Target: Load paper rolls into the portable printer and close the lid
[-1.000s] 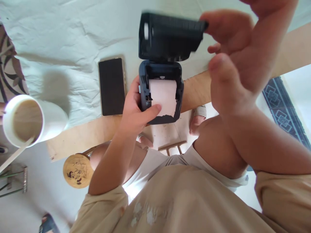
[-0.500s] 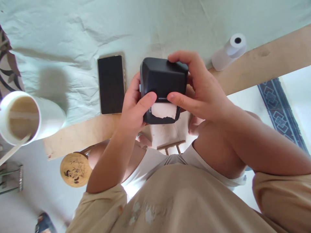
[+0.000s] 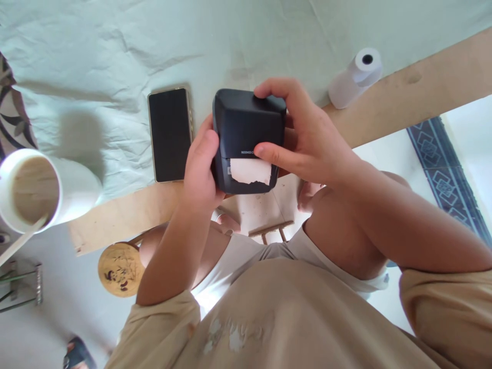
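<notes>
The lid of the small label printer (image 3: 248, 141), which stood wide open a second ago with the paper roll bared, is now shut, and only a torn white paper tab (image 3: 250, 171) sticks out of the slot at its front. The right hand (image 3: 303, 141), then up in the air on the raised lid, has come down: its fingers curl over the top and right side of the printer, thumb along the front edge just above the tab. The left hand (image 3: 202, 164) has pulled its thumb off the paper and now clasps the printer's left side with fingers bent. The printer sits at the near edge of the table (image 3: 403, 97), a matt dark boxy plastic shell with rounded corners. Beside it to the left lies a flat phone (image 3: 169, 134) with a glossy black screen on wrinkled pale paper sheeting (image 3: 115, 46). A white paper roll (image 3: 355, 77) lies to the right, a white cylindrical cup (image 3: 42, 189) far left.
</notes>
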`<state>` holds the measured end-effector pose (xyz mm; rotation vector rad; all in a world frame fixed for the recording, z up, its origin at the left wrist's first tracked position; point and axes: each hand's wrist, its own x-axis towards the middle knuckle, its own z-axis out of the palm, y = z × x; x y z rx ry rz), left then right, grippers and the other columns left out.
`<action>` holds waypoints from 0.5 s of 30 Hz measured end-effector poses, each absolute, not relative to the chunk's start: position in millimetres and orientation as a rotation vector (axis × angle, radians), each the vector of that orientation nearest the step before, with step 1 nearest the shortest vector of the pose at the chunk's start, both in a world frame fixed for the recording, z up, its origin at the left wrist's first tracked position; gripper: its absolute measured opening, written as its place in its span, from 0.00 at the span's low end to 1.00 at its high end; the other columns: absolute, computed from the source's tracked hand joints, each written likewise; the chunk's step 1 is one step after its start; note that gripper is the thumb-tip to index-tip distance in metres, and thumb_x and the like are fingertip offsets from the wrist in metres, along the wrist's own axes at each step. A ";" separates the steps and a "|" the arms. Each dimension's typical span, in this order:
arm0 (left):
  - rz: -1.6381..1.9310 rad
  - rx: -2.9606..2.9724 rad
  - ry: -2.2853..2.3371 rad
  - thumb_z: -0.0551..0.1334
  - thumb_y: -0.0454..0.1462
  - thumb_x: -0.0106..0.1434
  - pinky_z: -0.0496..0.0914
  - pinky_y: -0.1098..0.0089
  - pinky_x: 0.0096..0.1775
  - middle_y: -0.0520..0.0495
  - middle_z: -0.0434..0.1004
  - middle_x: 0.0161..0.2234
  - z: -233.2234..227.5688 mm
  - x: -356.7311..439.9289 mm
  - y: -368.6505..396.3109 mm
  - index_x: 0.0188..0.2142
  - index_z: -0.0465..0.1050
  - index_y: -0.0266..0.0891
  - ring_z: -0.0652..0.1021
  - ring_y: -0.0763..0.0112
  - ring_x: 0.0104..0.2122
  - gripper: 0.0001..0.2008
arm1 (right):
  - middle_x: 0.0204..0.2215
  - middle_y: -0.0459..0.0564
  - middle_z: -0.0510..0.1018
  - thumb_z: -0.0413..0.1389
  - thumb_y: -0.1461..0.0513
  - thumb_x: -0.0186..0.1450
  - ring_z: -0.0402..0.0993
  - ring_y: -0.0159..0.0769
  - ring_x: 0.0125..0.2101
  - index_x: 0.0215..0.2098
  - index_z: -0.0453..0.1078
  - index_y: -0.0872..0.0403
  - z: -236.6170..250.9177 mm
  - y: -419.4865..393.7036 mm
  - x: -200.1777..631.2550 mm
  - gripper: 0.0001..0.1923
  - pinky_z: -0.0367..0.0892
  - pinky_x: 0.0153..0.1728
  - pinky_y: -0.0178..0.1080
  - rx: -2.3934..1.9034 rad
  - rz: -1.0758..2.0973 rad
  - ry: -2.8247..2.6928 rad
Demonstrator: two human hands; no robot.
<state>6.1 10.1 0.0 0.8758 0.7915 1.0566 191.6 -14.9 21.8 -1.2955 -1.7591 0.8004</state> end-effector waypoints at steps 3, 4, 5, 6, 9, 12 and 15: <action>1.090 0.842 0.852 0.62 0.53 0.66 0.76 0.67 0.44 0.48 0.82 0.44 -4.1 7.4 11.6 0.47 0.77 0.43 0.80 0.60 0.49 0.20 | 0.57 0.51 0.73 0.57 0.51 0.69 0.71 0.39 0.58 0.58 0.62 0.48 22.7 -15.2 195.7 0.22 0.73 0.57 0.46 -1.199 0.626 -1.869; 1.095 0.841 0.847 0.63 0.52 0.66 0.75 0.66 0.47 0.48 0.82 0.44 -4.5 7.5 11.6 0.47 0.78 0.43 0.80 0.60 0.50 0.19 | 0.57 0.52 0.73 0.55 0.52 0.69 0.70 0.39 0.60 0.57 0.63 0.49 23.0 -15.4 197.1 0.20 0.72 0.59 0.46 -1.175 0.546 -1.884; 1.102 0.840 0.827 0.63 0.51 0.67 0.75 0.66 0.49 0.48 0.82 0.42 -4.2 7.6 11.4 0.47 0.78 0.43 0.80 0.61 0.50 0.17 | 0.56 0.53 0.73 0.55 0.53 0.70 0.69 0.39 0.61 0.56 0.64 0.51 23.4 -15.7 198.5 0.19 0.71 0.59 0.46 -1.147 0.476 -1.893; 1.116 0.834 0.795 0.63 0.49 0.68 0.74 0.66 0.51 0.49 0.82 0.41 -3.2 7.7 11.2 0.46 0.79 0.42 0.80 0.62 0.48 0.16 | 0.56 0.55 0.73 0.55 0.55 0.70 0.69 0.39 0.61 0.56 0.64 0.52 23.8 -16.0 199.7 0.19 0.71 0.59 0.46 -1.115 0.430 -1.902; 1.152 0.814 0.733 0.62 0.43 0.70 0.73 0.66 0.53 0.50 0.83 0.40 1.4 7.3 11.2 0.44 0.80 0.42 0.80 0.66 0.44 0.11 | 0.57 0.57 0.73 0.58 0.55 0.67 0.70 0.40 0.60 0.58 0.63 0.52 24.9 -16.9 202.1 0.24 0.71 0.59 0.46 -1.031 0.407 -1.979; 1.128 0.857 0.791 0.62 0.42 0.68 0.74 0.65 0.51 0.50 0.82 0.40 3.1 5.7 13.6 0.43 0.80 0.44 0.79 0.65 0.43 0.09 | 0.60 0.56 0.70 0.61 0.51 0.66 0.68 0.42 0.62 0.59 0.62 0.47 27.7 -17.5 202.0 0.27 0.74 0.57 0.47 -1.083 0.459 -2.007; 1.097 0.857 0.846 0.63 0.47 0.67 0.74 0.64 0.51 0.49 0.81 0.39 0.0 4.0 15.6 0.42 0.80 0.44 0.80 0.61 0.47 0.12 | 0.54 0.54 0.73 0.63 0.49 0.64 0.70 0.44 0.58 0.57 0.64 0.45 31.2 -18.2 199.8 0.26 0.77 0.52 0.48 -1.152 0.365 -1.970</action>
